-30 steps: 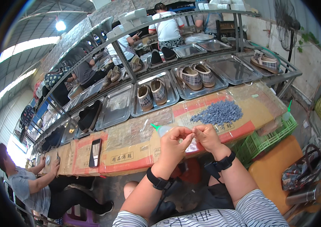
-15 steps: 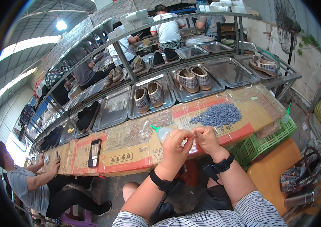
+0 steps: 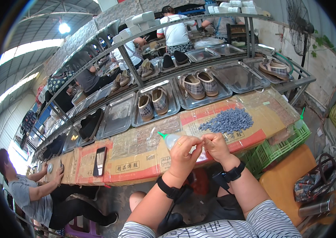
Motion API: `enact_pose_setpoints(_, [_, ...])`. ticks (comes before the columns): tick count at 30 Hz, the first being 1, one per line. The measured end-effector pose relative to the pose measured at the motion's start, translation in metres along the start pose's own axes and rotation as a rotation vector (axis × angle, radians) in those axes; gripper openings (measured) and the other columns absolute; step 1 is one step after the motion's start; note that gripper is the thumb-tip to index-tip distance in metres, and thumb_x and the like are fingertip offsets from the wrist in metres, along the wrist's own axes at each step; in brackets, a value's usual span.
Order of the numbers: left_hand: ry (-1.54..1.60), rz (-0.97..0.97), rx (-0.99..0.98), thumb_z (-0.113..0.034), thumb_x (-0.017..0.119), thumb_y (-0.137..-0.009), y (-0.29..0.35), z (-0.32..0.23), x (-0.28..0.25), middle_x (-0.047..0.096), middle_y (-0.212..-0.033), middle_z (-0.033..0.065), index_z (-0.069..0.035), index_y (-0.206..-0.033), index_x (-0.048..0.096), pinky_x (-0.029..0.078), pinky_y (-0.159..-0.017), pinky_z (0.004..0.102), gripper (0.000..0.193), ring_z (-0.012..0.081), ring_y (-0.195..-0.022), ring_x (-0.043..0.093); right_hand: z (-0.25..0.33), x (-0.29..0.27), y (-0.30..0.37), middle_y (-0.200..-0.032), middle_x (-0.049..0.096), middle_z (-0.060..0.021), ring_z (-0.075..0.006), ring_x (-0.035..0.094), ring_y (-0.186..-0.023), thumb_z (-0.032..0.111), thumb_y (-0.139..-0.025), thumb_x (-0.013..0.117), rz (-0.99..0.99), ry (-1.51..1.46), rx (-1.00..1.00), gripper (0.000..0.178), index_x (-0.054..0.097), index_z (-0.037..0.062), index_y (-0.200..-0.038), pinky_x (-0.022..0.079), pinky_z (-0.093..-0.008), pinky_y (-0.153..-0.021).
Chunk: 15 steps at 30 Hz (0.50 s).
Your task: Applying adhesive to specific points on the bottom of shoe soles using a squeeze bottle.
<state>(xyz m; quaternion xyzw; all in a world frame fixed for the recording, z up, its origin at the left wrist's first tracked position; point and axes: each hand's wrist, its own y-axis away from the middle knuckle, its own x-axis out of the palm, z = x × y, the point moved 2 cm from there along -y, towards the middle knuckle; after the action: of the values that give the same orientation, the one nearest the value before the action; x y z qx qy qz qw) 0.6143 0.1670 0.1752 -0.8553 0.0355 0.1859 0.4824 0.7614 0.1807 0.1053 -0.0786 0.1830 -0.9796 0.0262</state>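
Note:
Above the table's near edge, my left hand (image 3: 183,152) and my right hand (image 3: 216,147) meet with fingertips pinched close together. What sits between them is too small and covered to make out. Just behind my left fingers lies a translucent squeeze bottle (image 3: 170,139) with a green nozzle, partly hidden by that hand. Beyond my right hand, a heap of small blue-grey pieces (image 3: 231,121) spreads over the cardboard-covered table (image 3: 136,156).
Past the table, metal trays (image 3: 118,113) on a rack line carry checked shoes (image 3: 198,85) and black shoes (image 3: 91,126). A phone (image 3: 99,161) lies to the left. A green crate (image 3: 277,152) and wooden stool (image 3: 285,178) stand right. A co-worker (image 3: 37,194) sits left; others work behind.
The trays with the checked and black shoes have shifted slightly left along the line. My two hands stay in nearly the same pinched pose.

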Motion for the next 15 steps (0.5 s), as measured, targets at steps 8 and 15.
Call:
enact_pose_setpoints(8, [0.005, -0.007, 0.025, 0.004, 0.075, -0.072, 0.0027, 0.0025, 0.0015, 0.064, -0.076, 0.0079, -0.003, -0.081, 0.063, 0.049, -0.065, 0.031, 0.017, 0.0224, -0.071, 0.062, 0.0019, 0.0019, -0.0007, -0.061, 0.055, 0.0031, -0.004, 0.045, -0.059, 0.036, -0.091, 0.067, -0.016, -0.046, -0.003, 0.037, 0.07, 0.001, -0.079, 0.038, -0.023, -0.052])
enact_pose_setpoints(15, [-0.023, -0.03, 0.02, 0.005, 0.075, -0.072, 0.0027, 0.0013, 0.0043, 0.064, -0.077, 0.0079, -0.004, -0.083, 0.063, 0.049, -0.065, 0.0308, 0.018, 0.0222, -0.072, 0.062, 0.0024, -0.0011, -0.0011, -0.06, 0.054, 0.0022, -0.0044, 0.046, -0.058, 0.037, -0.09, 0.068, -0.022, 0.027, -0.019, 0.039, 0.068, 0.0008, -0.075, 0.037, -0.0235, -0.051])
